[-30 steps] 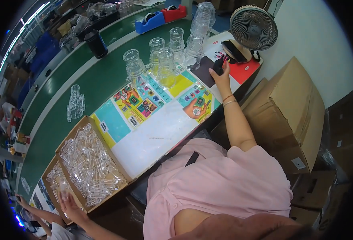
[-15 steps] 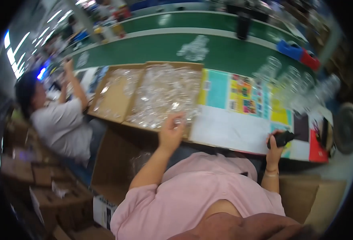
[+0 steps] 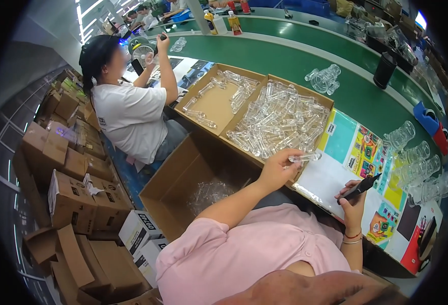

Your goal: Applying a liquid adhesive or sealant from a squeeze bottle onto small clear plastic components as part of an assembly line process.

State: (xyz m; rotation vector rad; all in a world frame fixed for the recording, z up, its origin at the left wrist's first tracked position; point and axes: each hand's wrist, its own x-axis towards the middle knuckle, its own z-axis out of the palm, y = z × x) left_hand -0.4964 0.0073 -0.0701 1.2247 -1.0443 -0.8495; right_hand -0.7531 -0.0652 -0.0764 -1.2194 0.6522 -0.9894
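Note:
My left hand [image 3: 279, 169] pinches a short, clear plastic tube-like piece [image 3: 308, 157] at the near right corner of a shallow cardboard tray [image 3: 213, 105]. Clear pieces of a similar look [image 3: 285, 119] fill the tray's right compartment in a heap; fewer lie along the sides of the left one. In my right hand [image 3: 353, 203] is a black handheld tool [image 3: 358, 189] with a narrow pointed tip, held over the table's near edge. Its exact kind I cannot make out. A white sheet [image 3: 320, 178] lies between the hands.
Larger clear plastic vessels [image 3: 417, 160] stand on the right; others [image 3: 324, 79] lie on the green surface [image 3: 264, 48] beyond the tray. An open carton [image 3: 165, 185] with clear pieces sits below, left of me. A co-worker [image 3: 132, 109] sits at left; cartons [image 3: 74, 195] crowd the floor.
The view has swung, so the table appears farther right and tilted. My left hand has come from over the heap to the tray's corner, the clear piece now plainly visible in its fingers.

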